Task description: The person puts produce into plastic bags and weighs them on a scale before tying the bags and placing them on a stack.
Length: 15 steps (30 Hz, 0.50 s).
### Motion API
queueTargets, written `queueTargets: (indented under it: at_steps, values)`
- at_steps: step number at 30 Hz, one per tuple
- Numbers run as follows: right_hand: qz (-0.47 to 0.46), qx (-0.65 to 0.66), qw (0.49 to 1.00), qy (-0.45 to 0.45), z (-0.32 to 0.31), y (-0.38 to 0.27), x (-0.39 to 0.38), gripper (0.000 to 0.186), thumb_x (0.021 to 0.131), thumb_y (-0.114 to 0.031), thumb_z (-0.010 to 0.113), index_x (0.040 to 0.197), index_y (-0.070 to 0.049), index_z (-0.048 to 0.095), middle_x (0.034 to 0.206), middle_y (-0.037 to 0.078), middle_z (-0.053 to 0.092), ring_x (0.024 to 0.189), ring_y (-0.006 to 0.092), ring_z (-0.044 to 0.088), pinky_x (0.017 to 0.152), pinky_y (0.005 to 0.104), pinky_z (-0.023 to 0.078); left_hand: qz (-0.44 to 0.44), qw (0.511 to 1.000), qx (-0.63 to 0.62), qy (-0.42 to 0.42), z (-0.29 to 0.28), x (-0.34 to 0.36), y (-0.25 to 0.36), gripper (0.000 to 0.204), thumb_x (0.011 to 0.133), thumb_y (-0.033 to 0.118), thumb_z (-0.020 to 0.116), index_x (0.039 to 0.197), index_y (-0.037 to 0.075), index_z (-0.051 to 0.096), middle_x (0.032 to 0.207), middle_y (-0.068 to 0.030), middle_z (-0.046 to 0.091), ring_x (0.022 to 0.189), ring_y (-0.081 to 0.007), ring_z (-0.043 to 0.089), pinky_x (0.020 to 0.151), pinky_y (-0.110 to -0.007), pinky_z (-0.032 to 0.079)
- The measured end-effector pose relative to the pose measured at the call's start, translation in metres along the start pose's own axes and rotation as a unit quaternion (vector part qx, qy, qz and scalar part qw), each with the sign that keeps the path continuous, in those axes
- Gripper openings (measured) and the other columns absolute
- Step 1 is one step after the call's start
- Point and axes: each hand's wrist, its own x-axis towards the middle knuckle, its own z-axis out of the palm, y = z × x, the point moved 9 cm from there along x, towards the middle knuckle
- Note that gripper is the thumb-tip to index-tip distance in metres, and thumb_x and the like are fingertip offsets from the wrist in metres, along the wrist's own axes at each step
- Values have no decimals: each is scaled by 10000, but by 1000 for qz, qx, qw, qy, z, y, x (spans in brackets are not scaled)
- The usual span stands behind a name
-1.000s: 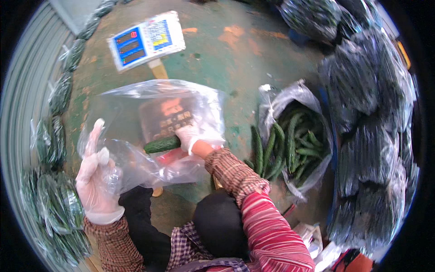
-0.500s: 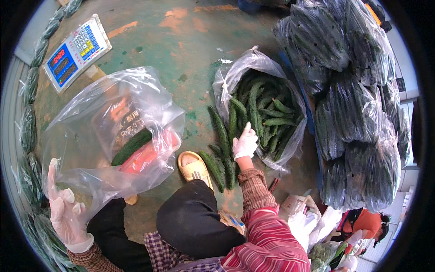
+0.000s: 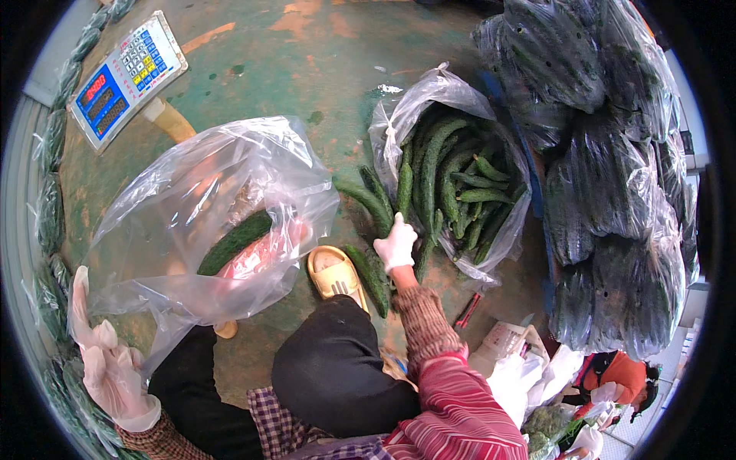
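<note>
My left hand (image 3: 111, 372), in a thin white glove, grips the edge of a large clear plastic bag (image 3: 268, 146) at the lower left; its index finger stretches along the film. Inside lies one dark green cucumber (image 3: 234, 244), beside a red surface showing through the plastic. My gloved right hand (image 3: 397, 245) is closed on a cucumber (image 3: 360, 201) that slants up to the left from it; the fingertips are partly hidden. Another cucumber (image 3: 371, 284) lies on the floor below. Just right of this hand, a second clear bag (image 3: 529, 230) gapes, full of several cucumbers (image 3: 437, 157).
A digital scale display (image 3: 126, 80) stands at the upper left. Bagged cucumbers (image 3: 598, 184) are stacked along the right. My foot in a yellow slipper (image 3: 335, 272) is between the bags. A red-and-black tool (image 3: 468, 310) lies near white bags (image 3: 514, 376). A person in orange (image 3: 622, 377) is at lower right.
My right hand has drawn back down and left from the full bag's mouth. A loose cucumber there has tilted leftward. My left hand stays at the bag's edge.
</note>
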Motion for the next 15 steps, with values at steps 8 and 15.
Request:
queueTargets:
  at_steps: [8, 15]
  values:
    - [118, -98, 985, -75, 5, -51, 23, 680, 619, -344, 762, 1173, -48, 501, 1052, 134, 585, 1027, 286, 581, 867, 416, 483, 142, 929, 332, 81, -18, -12, 35, 819, 832, 185, 597, 1469, 74, 95, 1096, 45, 499, 656, -25, 468, 924, -325, 398]
    - [94, 306, 944, -80, 23, 1, 2, 659, 572, -193, 780, 1138, -15, 492, 1118, 134, 578, 1012, 286, 573, 874, 394, 473, 124, 965, 179, 150, 14, 1, 12, 833, 800, 212, 495, 1452, 14, 16, 582, -128, 561, 360, -222, 530, 380, -300, 519]
